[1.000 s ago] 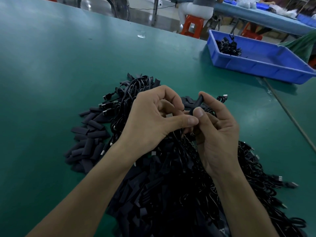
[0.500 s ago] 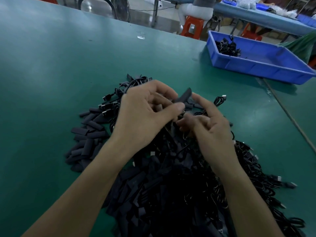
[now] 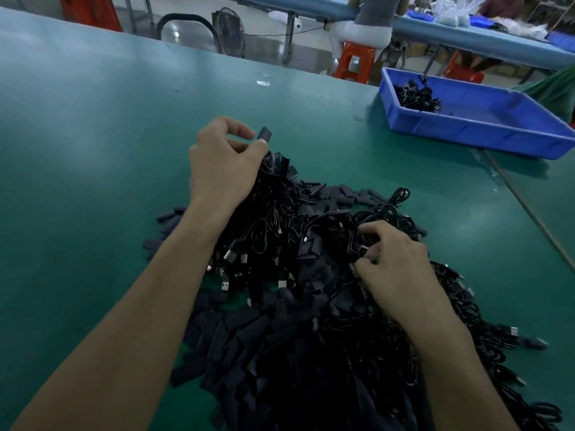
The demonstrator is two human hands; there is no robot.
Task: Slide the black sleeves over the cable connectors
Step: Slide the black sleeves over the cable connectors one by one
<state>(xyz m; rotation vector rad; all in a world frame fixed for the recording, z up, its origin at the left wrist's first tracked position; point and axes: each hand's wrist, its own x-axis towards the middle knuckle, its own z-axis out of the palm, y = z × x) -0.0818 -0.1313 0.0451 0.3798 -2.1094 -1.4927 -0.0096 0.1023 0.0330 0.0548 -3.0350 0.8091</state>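
A big heap of black cables with silver connectors lies on the green table, mixed with several loose flat black sleeves. My left hand is raised over the heap's far end and pinches a sleeved cable end between thumb and fingers, a bundle of cables hanging below it. My right hand rests low on the heap's right side, fingers curled into the cables around a connector; the grip itself is partly hidden.
A blue plastic bin holding a small bunch of finished cables stands at the far right of the table. Beyond the table edge are orange stools, another bench and a seated person. A seam runs along the table's right side.
My hands have parted: the left lifted away to the far left with the sleeved cable end, and the right dropped down to the heap's right side and dug into the cables.
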